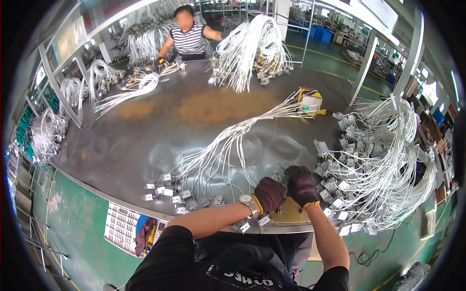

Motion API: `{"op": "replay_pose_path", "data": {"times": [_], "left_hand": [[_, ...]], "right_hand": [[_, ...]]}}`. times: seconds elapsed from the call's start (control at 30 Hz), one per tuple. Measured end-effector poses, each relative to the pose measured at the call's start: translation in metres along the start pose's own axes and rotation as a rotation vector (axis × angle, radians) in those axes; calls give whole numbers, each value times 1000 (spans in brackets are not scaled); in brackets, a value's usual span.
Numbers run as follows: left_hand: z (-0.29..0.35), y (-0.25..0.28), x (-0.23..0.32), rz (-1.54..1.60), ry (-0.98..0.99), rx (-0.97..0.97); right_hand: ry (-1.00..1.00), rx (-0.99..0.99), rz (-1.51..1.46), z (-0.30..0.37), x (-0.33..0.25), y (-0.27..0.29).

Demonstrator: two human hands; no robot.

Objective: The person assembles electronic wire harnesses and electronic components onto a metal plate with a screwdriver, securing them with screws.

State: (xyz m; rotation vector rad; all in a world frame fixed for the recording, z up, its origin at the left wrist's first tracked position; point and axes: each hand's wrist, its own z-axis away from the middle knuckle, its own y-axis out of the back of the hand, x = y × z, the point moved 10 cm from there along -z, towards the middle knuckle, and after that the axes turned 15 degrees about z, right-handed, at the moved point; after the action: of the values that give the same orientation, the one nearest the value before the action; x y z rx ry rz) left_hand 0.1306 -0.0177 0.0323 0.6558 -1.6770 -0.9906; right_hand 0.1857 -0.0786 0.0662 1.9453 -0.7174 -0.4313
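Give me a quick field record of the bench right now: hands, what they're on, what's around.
left hand: gloved, wristwatch, on small connector parts at the near table edge
right hand: gloved, beside the left, on the same parts
grip: cannot tell for either hand
harness: white wires fanned across the table, connectors at the near end
pile: tangled wires and connectors, right of the hands
co-worker: far side, handling wires

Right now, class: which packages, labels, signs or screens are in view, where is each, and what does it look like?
Printed sheet: hangs off the table's near edge, left of the person; white, rows of dark marks.
Small box: far right on the table, at the wire bundle's end; white and yellow.
Blue bins: background floor; rectangular.
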Motion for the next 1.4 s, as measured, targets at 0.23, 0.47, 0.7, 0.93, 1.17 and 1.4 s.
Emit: {"op": "replay_pose_path", "data": {"times": [0.23,0.47,0.7,0.93,1.17,1.4], "left_hand": [[2,2,4,34,-32,35],[3,-1,-4,53,24,-15],[12,8,-2,105,1,22],[18,12,3,0,-25,-27],[23,5,20,-99,-166,-16],[36,-5,15,-120,-289,86]], "right_hand": [[-140,-75,-131,-3,24,-26],[37,-485,215,-5,4,-30],[25,-484,98,-2,12,-23],[16,-258,-76,4,2,31],[-329,-379,-583,69,37,-6],[-633,-538,-1240,106,19,-29]]}}
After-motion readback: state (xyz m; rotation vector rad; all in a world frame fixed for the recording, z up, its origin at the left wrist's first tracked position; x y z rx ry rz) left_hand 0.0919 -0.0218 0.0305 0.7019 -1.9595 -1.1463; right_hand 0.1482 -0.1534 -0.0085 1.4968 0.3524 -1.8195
